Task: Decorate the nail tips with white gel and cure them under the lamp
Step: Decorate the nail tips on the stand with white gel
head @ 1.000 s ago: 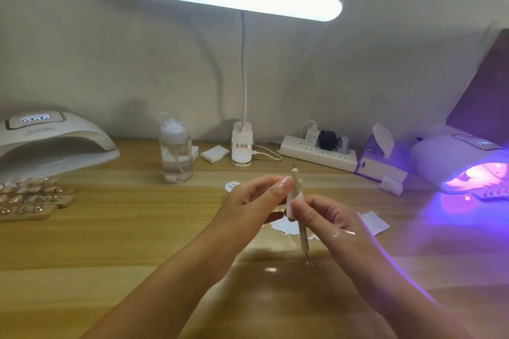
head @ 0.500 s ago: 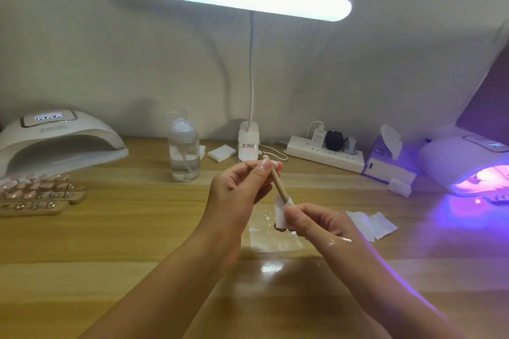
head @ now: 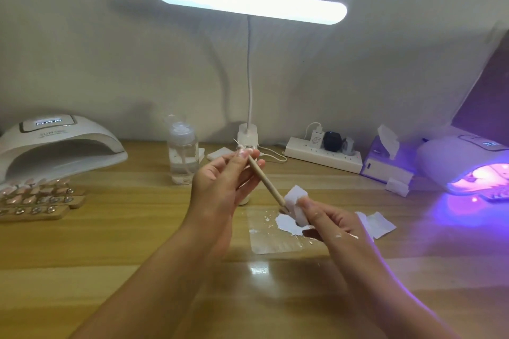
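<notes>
Two hands are seen at work above the desk (head: 110, 228). One slim wooden-handled tool (head: 265, 179) is held on a slant. Its long axis runs from the upper left, at the left fingers (head: 242, 155), down to the lower right, where its lower end points into a white pad (head: 296, 205). A thin metal tip is seen sticking out past the left fingers at the upper end.

The fingers of the left hand (head: 220, 181) are closed on the upper part of the handle, thumb set against fingertips. The fingers of the right hand (head: 330, 217) are pinched together on the white pad. The pad is pressed against the tool's lower end, and that end cannot be made out.

Just beneath the right fingers (head: 311, 209), white gel (head: 286, 221) is spread in a puddle on a clear sheet (head: 270, 242) laid flat on the desk. Small white specks are seen on the back of the right hand.

Nail tips (head: 35, 195) are ranked on wooden stands well to the left of the left fingers, before a dark curing lamp (head: 55, 146). Well to the right of the right fingers, a second curing lamp (head: 462, 162) is lit purple, and loose wipes (head: 377, 224) are seen just beside that hand.
</notes>
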The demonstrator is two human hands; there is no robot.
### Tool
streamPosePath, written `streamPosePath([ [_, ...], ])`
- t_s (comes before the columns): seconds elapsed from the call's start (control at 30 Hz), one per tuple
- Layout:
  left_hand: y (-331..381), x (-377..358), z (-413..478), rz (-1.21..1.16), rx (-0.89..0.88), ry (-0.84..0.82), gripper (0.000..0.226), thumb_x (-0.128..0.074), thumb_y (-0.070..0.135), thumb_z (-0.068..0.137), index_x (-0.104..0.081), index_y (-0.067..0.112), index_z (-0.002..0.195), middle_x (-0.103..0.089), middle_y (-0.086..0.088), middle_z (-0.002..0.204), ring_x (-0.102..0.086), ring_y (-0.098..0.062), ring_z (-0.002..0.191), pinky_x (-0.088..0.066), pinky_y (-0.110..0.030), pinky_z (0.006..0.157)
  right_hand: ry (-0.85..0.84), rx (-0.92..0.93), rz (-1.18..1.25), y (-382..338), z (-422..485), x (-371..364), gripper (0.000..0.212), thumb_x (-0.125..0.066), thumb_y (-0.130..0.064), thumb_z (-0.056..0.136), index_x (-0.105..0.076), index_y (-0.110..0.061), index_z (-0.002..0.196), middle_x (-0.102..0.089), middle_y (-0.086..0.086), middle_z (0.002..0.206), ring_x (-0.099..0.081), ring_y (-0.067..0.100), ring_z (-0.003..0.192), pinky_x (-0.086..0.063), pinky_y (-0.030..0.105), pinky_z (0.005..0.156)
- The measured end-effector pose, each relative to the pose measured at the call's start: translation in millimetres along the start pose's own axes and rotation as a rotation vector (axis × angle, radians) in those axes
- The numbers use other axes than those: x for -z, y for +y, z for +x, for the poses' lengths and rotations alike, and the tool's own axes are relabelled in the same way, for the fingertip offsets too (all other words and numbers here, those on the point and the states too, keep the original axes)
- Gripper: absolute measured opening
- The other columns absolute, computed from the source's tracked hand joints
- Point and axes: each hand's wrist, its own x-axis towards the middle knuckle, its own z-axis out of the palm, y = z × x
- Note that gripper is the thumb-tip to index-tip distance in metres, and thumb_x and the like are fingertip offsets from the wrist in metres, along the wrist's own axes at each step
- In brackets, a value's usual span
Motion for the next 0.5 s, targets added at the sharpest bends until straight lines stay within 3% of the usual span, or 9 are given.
streamPosePath([
  [0.1,-6,-3,-5,0.008,-0.004,-0.012,0.014,-0.058,0.013,0.095,-0.069,0.004,0.099,-0.076,-0.007,0.100,-0.073,-0.014,0.090,-0.056,-0.018,0.069,-0.094,0.021,0.004,-2,-4,-7,0.037,-0.056,-0.047,0.087,-0.081,-0.020,0.093,-0.078,-0.012,0.097,-0.067,-0.002,0.090,-0.050,0.017,0.081],
  [0.23,-10,-4,-8,0.031,-0.016,0.026,0.017,-0.058,0.011,0.096,-0.065,0.000,0.107,-0.075,-0.008,0.104,-0.073,-0.016,0.093,-0.056,-0.018,0.069,-0.131,0.030,-0.025,-3,-7,-8,0.037,-0.061,-0.048,0.081,-0.076,-0.015,0.079,-0.076,-0.005,0.078,-0.063,-0.004,0.073,-0.044,0.007,0.073],
  [0.4,-12,-6,-10,0.018,0.022,-0.023,0.025,-0.060,0.015,0.095,-0.057,0.004,0.117,-0.076,-0.007,0.102,-0.074,-0.018,0.092,-0.057,-0.020,0.068,-0.104,0.187,-0.169,-4,-8,-4,0.044,-0.055,-0.048,0.097,-0.068,-0.017,0.069,-0.071,-0.002,0.075,-0.066,0.007,0.083,-0.045,0.014,0.079],
  [0.5,-13,-6,-11,0.034,0.011,-0.035,0.029,-0.060,0.014,0.095,-0.054,0.003,0.120,-0.076,-0.007,0.098,-0.074,-0.019,0.089,-0.057,-0.020,0.067,-0.170,0.139,-0.118,-8,-6,-1,0.045,-0.053,-0.046,0.096,-0.065,-0.013,0.067,-0.071,0.002,0.075,-0.066,0.005,0.079,-0.046,0.012,0.078],
])
